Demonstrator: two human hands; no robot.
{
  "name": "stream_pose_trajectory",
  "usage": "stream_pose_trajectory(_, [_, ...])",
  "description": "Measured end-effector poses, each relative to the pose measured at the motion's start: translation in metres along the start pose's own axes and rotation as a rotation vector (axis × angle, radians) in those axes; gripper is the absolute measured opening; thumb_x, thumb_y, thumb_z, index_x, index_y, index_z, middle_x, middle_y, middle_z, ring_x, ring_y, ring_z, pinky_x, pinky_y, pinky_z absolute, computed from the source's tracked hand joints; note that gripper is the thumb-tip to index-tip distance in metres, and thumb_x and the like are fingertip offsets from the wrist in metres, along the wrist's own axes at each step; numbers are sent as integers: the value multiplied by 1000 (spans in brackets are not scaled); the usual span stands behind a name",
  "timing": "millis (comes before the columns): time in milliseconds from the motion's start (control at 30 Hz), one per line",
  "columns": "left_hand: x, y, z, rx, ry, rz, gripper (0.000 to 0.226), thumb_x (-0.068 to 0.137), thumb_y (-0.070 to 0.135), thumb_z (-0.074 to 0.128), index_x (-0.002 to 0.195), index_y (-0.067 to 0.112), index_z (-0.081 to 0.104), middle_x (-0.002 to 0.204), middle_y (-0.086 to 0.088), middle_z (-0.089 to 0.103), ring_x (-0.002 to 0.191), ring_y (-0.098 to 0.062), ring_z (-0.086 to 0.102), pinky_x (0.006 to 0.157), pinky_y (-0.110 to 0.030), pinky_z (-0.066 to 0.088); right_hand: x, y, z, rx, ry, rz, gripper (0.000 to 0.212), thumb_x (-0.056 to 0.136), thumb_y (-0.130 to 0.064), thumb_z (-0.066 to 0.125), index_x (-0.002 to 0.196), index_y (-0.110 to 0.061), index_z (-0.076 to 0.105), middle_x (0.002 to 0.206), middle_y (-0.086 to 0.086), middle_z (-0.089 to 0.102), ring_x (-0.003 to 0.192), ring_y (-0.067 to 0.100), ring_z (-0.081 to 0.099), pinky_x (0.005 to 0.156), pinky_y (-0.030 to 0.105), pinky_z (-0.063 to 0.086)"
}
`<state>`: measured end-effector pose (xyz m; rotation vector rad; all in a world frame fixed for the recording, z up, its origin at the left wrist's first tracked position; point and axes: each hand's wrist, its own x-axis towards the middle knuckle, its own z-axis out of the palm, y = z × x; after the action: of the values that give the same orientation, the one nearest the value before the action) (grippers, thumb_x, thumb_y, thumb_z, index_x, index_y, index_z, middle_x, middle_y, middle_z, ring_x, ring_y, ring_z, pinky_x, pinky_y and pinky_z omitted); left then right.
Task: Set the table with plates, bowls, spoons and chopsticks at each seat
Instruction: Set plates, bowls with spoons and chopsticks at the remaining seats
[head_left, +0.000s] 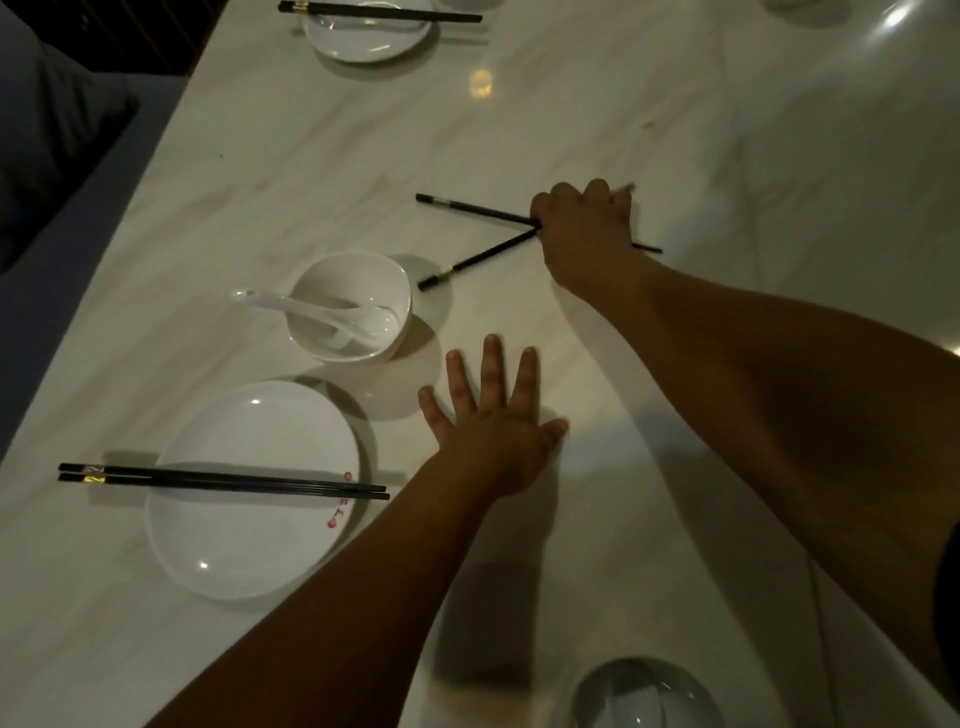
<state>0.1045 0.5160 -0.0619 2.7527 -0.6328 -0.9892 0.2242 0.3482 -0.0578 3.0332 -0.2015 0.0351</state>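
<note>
Right hand (584, 234) clenched on splayed chopsticks (478, 208), frame centre; left hand (496, 426) flat, empty. Thin, stiff, slick: you pinch mid-shaft, align tips.

My table (571, 104) is glossy, pale veined marble-look stone, the plate (249, 540), bowl (358, 275) and spoon (311, 312) shiny white glazed ceramic, the chopsticks (223, 480) smooth black lacquer with gold bands.

Dim, warm overhead light throws soft shadows and bright glare spots on the glossy table (519, 130); edges bend.
</note>
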Motion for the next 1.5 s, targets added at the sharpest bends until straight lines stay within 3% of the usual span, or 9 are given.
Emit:
stream_pose_trajectory(267, [-14,-9,-8,-38,36,60,73,93,56,34,148,33,-9,157,0,-23,142,-35,-23,112,-59,-8,-88,34,0,244,-78,-28,17,96,-8,45,105,-5,58,102,16,57,91,32,56,70,37,40])
stream_pose_trajectory(367, [-36,0,-24,-180,281,75,55,93,42,47,141,21,32,147,-15,26,134,-39,26,108,-49,26,-140,45,-19,313,-120,-23,19,97,-10,44,103,-3,60,101,16,57,92,31,54,71,36,40])
stream_pose_trajectory(500, [-81,29,-35,-115,610,233,40,89,37,54,124,18,53,121,-14,46,111,-35,42,94,-42,37,-211,53,-54,346,-25,-121,17,94,-11,50,101,-8,65,95,11,60,86,30,54,71,39,44])
stream_pose_trajectory(700, [-151,82,-28,41,198,302,37,94,45,45,124,27,52,103,-3,63,92,-25,60,78,-36,49,-309,80,-105,262,122,-143,10,85,-13,64,92,-19,69,84,2,64,76,28,58,70,32,36])
stream_pose_trajectory(833, [-197,121,5,-169,158,302,24,99,29,40,109,19,59,70,4,53,60,-13,50,55,-26,38,-373,90,-117,306,283,43,24,83,-22,64,107,-24,67,116,-1,64,113,27,54,104,50,31])
stream_pose_trajectory(933, [-231,148,38,-563,118,211,22,99,22,39,107,17,60,67,4,53,54,-10,46,52,-21,36,-431,91,-125,623,357,271,40,86,-26,61,125,-25,54,132,3,46,123,22,43,107,43,32])
stream_pose_trajectory(1100, [-289,183,97,-1144,-90,28,25,100,16,38,112,16,59,74,-3,60,55,-13,45,48,-22,36,-506,84,-124,1443,-106,614,27,94,-26,56,121,-28,54,113,-5,58,103,15,58,88,25,48])
stream_pose_trajectory(1367, [-337,207,181,-1232,-233,-104,25,100,14,39,111,10,61,89,-4,67,67,-13,57,47,-20,40,-556,93,-98,1608,-427,738,17,96,-20,50,90,-19,66,87,1,68,79,15,61,71,28,49])
stream_pose_trajectory(1500, [-340,203,214,-1254,-97,-280,22,98,14,44,97,9,65,88,-10,62,76,-21,59,73,-32,53,-560,94,-80,1549,-540,778,13,96,-16,51,94,-8,62,79,5,61,66,15,57,59,25,50])
